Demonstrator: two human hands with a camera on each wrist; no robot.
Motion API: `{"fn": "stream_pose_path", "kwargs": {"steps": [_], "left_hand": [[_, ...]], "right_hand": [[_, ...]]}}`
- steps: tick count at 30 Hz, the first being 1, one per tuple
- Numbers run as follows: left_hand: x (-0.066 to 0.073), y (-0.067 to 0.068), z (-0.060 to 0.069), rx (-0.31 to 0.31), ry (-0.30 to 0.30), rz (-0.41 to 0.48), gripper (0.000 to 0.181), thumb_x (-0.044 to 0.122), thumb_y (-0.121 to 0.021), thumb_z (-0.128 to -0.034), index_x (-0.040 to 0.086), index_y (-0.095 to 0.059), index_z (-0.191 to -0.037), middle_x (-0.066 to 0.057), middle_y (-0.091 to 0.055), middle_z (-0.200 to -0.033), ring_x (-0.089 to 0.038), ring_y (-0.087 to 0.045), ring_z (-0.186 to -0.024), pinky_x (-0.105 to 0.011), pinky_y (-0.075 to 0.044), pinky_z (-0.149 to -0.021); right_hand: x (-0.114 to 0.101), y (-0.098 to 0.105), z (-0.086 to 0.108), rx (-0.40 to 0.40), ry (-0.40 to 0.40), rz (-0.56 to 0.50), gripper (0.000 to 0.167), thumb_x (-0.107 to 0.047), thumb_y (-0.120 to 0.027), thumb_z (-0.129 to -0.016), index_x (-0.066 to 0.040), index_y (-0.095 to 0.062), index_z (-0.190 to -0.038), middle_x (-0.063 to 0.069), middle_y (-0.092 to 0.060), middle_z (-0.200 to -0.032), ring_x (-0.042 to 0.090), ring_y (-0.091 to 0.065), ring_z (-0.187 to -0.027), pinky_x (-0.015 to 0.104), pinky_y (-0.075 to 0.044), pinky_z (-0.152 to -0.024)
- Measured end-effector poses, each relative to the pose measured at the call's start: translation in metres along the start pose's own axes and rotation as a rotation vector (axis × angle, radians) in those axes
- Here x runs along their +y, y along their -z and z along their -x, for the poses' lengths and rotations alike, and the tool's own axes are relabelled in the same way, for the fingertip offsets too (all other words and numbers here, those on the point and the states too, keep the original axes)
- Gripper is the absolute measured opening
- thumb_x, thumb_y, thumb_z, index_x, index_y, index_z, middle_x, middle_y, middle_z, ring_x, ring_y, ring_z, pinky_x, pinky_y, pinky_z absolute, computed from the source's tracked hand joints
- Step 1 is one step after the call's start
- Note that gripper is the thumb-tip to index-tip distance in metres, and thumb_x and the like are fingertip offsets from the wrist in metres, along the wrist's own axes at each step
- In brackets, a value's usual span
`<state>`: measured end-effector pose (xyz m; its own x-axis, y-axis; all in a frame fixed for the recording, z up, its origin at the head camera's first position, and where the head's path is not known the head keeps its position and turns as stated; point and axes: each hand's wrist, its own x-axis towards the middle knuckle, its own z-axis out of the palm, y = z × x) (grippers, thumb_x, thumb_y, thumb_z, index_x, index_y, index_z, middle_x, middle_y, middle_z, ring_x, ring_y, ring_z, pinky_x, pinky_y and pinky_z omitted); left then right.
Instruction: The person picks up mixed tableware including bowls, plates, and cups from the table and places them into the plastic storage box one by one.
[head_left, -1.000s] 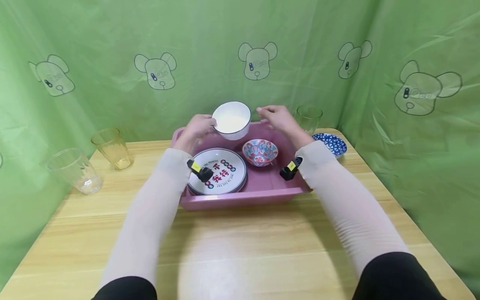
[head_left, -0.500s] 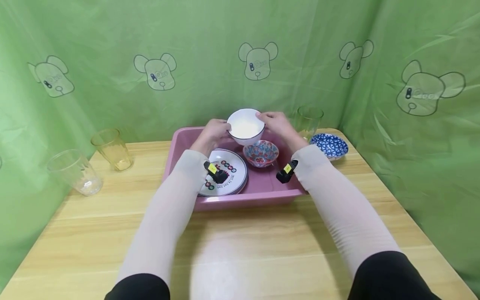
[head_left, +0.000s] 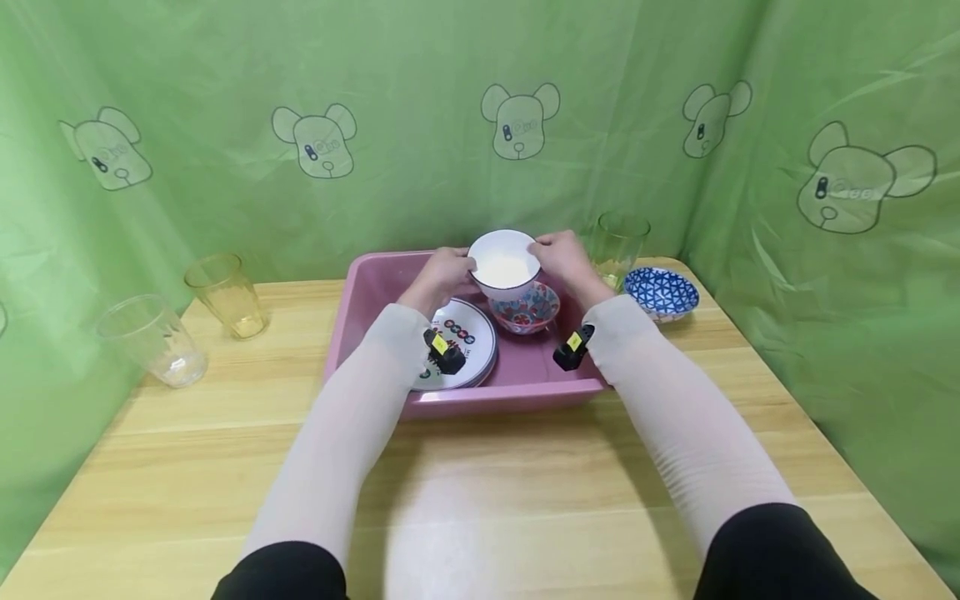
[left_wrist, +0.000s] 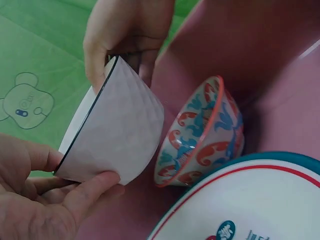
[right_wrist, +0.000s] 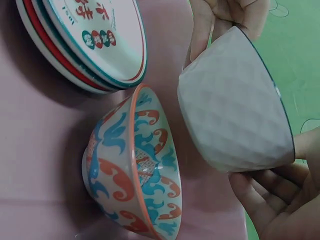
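Inspected one white bowl (head_left: 504,258), held in the air over the rear middle of a pink tub (head_left: 506,402). Noted a thin dark line round its rim, a plain white interior facing the head camera, and a faceted outer wall in both wrist views. Found the left hand (head_left: 444,275) closed on the edge toward the tub's left end, with thumb at the rim and fingers against the outer wall. Found the right hand (head_left: 566,258) likewise closed on the opposite edge, toward the tub's right end, pinching the rim between thumb and fingers.

Recorded a red-and-blue patterned bowl (head_left: 528,310) inside the tub, slightly right of its middle, mouth up and apart from the white bowl by a narrow gap in the right wrist view. Recorded a stack of plates (head_left: 476,342) in the tub's left half, white with red lettering, partly hidden by the left arm.

Located an amber glass (head_left: 228,298) on the wooden table (head_left: 480,500), well left of the tub, and a clear glass (head_left: 161,346) farther left. Located a greenish glass (head_left: 618,246) near the tub's right rear corner and a blue-and-white dish (head_left: 662,292) right of the tub. Observed a green curtain (head_left: 420,167) behind the tub, printed with animal heads.
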<state>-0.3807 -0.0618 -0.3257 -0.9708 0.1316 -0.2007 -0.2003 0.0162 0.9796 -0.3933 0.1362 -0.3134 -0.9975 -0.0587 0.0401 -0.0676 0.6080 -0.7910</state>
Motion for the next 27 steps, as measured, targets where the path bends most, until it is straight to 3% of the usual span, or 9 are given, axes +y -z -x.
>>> {"fn": "stream_pose_path", "kwargs": {"steps": [4, 8, 13, 18, 24, 27], "left_hand": [[-0.005, -0.005, 0.0, -0.031, -0.03, -0.057, 0.051, -0.007, -0.043, -0.0953, -0.003, -0.04, -0.146, -0.025, -0.053, -0.135, -0.036, -0.06, -0.114, -0.035, -0.055, -0.09], [-0.01, -0.008, -0.001, -0.046, -0.029, -0.09, 0.044, -0.006, -0.044, -0.096, -0.008, -0.045, -0.14, -0.027, -0.055, -0.131, -0.036, -0.059, -0.114, -0.034, -0.055, -0.091], [-0.014, -0.011, -0.002, -0.071, -0.013, -0.13, 0.035, -0.003, -0.047, -0.0961, -0.013, -0.053, -0.129, -0.026, -0.059, -0.118, -0.034, -0.062, -0.106, -0.035, -0.055, -0.091], [-0.016, -0.012, -0.002, -0.095, -0.025, -0.21, 0.027, -0.002, -0.051, -0.0963, -0.014, -0.056, -0.12, -0.019, -0.06, -0.1, -0.029, -0.062, -0.091, -0.037, -0.055, -0.091], [-0.018, -0.01, 0.0, -0.132, -0.061, -0.439, 0.011, 0.005, -0.055, -0.0958, -0.005, -0.06, -0.095, -0.016, -0.063, -0.089, -0.028, -0.063, -0.087, -0.037, -0.055, -0.089], [-0.019, -0.009, 0.0, -0.124, -0.08, -0.574, 0.012, 0.009, -0.057, -0.0951, 0.002, -0.059, -0.086, -0.014, -0.066, -0.086, -0.028, -0.064, -0.085, -0.033, -0.054, -0.083]], "right_hand": [[0.006, -0.001, -0.001, 0.033, 0.005, 0.067, 0.038, -0.017, -0.056, -0.096, 0.004, -0.062, -0.127, 0.021, -0.057, -0.134, 0.034, -0.049, -0.127, 0.042, -0.042, -0.106], [0.009, -0.002, -0.002, 0.065, 0.012, 0.176, 0.037, -0.021, -0.056, -0.096, -0.001, -0.065, -0.126, 0.018, -0.06, -0.131, 0.036, -0.051, -0.126, 0.045, -0.041, -0.106], [0.01, 0.001, -0.001, 0.098, 0.017, 0.299, 0.035, -0.024, -0.057, -0.095, -0.011, -0.067, -0.126, 0.015, -0.061, -0.13, 0.038, -0.053, -0.122, 0.049, -0.044, -0.099], [0.012, 0.002, -0.001, 0.082, 0.047, 0.425, 0.032, -0.021, -0.055, -0.093, -0.006, -0.072, -0.115, 0.017, -0.066, -0.121, 0.04, -0.058, -0.112, 0.05, -0.047, -0.091], [0.016, 0.002, -0.001, 0.041, 0.072, 0.506, 0.029, -0.017, -0.052, -0.09, -0.002, -0.073, -0.104, 0.017, -0.068, -0.113, 0.041, -0.058, -0.107, 0.052, -0.045, -0.091], [0.019, 0.002, -0.001, 0.031, 0.093, 0.52, 0.023, -0.015, -0.052, -0.089, -0.002, -0.071, -0.085, 0.017, -0.07, -0.102, 0.041, -0.06, -0.1, 0.053, -0.047, -0.087]]}}
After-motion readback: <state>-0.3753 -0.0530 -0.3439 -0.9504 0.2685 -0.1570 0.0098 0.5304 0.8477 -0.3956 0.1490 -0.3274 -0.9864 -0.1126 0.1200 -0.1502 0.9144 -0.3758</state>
